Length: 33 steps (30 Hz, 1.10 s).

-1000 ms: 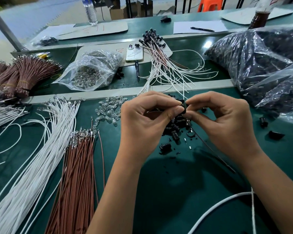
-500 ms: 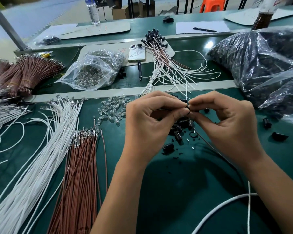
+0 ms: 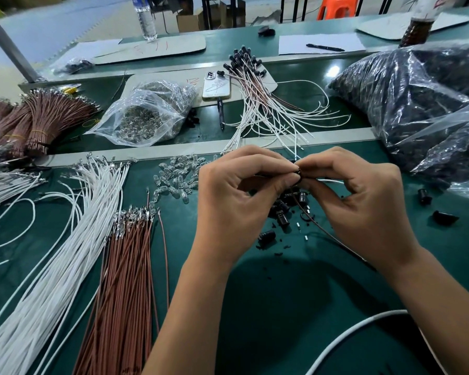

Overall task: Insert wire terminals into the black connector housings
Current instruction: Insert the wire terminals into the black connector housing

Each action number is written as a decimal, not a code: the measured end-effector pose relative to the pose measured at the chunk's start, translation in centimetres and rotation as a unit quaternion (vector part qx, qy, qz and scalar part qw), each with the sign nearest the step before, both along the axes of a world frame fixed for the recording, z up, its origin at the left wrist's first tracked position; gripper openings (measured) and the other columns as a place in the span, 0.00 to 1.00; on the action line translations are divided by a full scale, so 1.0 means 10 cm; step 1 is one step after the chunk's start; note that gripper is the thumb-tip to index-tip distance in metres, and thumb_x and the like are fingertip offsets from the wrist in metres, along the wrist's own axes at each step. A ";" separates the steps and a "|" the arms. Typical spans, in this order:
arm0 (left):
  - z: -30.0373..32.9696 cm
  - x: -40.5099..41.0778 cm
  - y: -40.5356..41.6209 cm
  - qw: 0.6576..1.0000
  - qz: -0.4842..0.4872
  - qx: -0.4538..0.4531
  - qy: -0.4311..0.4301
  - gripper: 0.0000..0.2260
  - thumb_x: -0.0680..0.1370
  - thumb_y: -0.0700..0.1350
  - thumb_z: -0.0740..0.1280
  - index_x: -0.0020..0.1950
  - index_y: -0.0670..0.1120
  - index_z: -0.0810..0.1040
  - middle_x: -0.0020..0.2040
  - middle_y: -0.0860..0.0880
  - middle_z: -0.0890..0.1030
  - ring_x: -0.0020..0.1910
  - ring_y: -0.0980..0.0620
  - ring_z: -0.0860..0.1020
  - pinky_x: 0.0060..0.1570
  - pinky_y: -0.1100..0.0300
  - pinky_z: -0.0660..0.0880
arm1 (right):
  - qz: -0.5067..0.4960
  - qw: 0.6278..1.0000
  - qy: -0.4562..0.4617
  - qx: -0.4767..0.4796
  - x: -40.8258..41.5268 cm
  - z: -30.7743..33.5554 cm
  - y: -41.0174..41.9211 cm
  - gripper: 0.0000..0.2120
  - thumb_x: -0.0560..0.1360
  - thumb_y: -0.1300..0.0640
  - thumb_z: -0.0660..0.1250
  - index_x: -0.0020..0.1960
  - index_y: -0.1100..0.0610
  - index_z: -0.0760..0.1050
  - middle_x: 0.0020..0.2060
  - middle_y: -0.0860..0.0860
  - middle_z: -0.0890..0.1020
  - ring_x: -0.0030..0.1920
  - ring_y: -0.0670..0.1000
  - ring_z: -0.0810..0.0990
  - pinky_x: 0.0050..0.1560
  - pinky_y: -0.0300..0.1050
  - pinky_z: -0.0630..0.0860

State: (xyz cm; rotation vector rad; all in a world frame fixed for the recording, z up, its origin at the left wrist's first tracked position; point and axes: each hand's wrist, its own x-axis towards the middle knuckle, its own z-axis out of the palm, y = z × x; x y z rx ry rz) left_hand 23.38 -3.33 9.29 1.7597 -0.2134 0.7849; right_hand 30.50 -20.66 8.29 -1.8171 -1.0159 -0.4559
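Little differs from half a second ago: both hands stay together above the loose housings [image 3: 283,212], their grip unchanged. The left hand [image 3: 238,201] pinches a black housing [image 3: 298,173] between thumb and forefinger; its axis is mostly hidden. The right hand [image 3: 363,201] pinches a brown wire [image 3: 325,228] at the housing; the wire trails down and right under the wrist.

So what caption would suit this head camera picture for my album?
Both hands, left hand and right hand, pinch a small black housing above the green table.
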 end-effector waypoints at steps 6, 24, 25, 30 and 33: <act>0.03 -0.03 -0.01 1.000 0.001 0.022 -0.002 0.02 0.75 0.35 0.76 0.46 0.39 0.86 0.44 0.47 0.84 0.44 0.46 0.84 0.41 0.52 0.82 | 0.002 1.000 -0.009 -0.003 0.00 -0.01 -0.01 0.08 0.75 0.70 0.75 0.53 0.63 0.84 0.47 0.52 0.85 0.48 0.45 0.87 0.52 0.41 0.82; 0.03 -0.04 -0.02 0.995 -0.034 -0.081 0.055 0.02 0.74 0.31 0.74 0.45 0.35 0.84 0.40 0.41 0.84 0.38 0.45 0.83 0.42 0.51 0.81 | 0.043 0.989 0.133 0.045 0.04 -0.05 0.00 0.12 0.70 0.63 0.81 0.52 0.58 0.84 0.43 0.46 0.88 0.46 0.47 0.88 0.51 0.42 0.83; 0.03 -0.04 -0.02 0.994 -0.034 -0.084 0.063 0.02 0.74 0.31 0.74 0.45 0.36 0.84 0.40 0.42 0.85 0.38 0.47 0.84 0.42 0.52 0.81 | 0.040 0.990 0.131 0.038 0.05 -0.05 -0.01 0.12 0.70 0.63 0.81 0.52 0.58 0.84 0.43 0.46 0.88 0.46 0.46 0.88 0.51 0.43 0.84; 0.03 -0.07 -0.03 0.989 -0.049 -0.112 0.088 0.06 0.71 0.31 0.77 0.46 0.36 0.84 0.40 0.44 0.86 0.38 0.50 0.85 0.42 0.60 0.80 | 0.036 0.991 0.124 0.033 0.05 -0.04 -0.01 0.10 0.70 0.59 0.81 0.50 0.58 0.84 0.42 0.45 0.88 0.44 0.45 0.88 0.50 0.40 0.83; 0.03 -0.06 -0.03 0.987 -0.050 -0.120 0.093 0.09 0.69 0.31 0.79 0.47 0.36 0.84 0.40 0.44 0.86 0.39 0.50 0.85 0.42 0.60 0.81 | 0.033 0.992 0.118 0.036 0.05 -0.04 -0.01 0.10 0.70 0.60 0.81 0.49 0.58 0.84 0.42 0.45 0.88 0.44 0.44 0.88 0.49 0.37 0.82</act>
